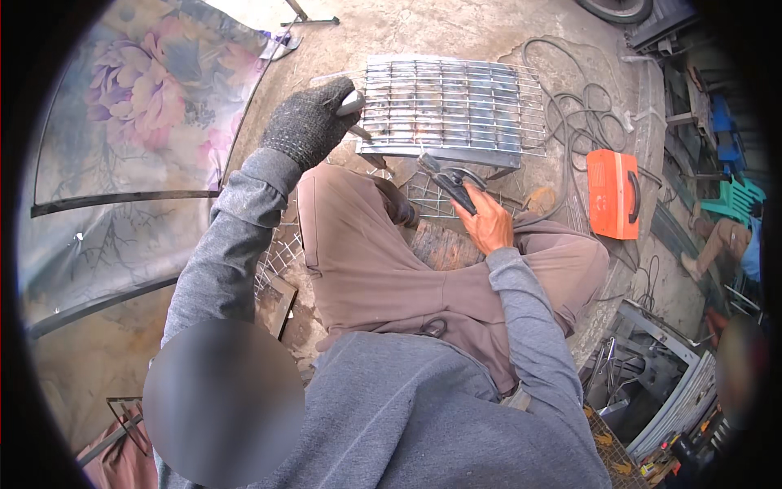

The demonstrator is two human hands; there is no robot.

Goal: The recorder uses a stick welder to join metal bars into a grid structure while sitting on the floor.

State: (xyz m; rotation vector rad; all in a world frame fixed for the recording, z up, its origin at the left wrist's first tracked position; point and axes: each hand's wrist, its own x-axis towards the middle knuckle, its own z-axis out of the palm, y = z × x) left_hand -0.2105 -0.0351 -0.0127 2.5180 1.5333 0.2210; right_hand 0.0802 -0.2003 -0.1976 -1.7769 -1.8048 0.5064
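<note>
Knees: the person's bent legs (383, 261) in brown trousers fill the near ground, grey sleeves reaching forward over them.
Right hand: the bare right hand (489, 222) is closed around a dark welding holder (454, 184), its tip aimed forward and to the left at the near edge of the grille.
Left hand: the gloved left hand (305, 126) is clenched on a small hammer-like tool (354, 106), held at the grille's left end.
Grille: a metal grille (452, 106) lies on the concrete floor (456, 28) just ahead of both hands, its long axis running left to right across the person's front.
Nearer hand: the left hand touches or nearly touches the grille's left edge; the right sits slightly back, the holder bridging the gap.
Beyond the right hand: an orange welder (612, 194) and coiled cable (570, 114) lie to the right.
Beyond the left hand: a floral sheet (138, 106).
</note>
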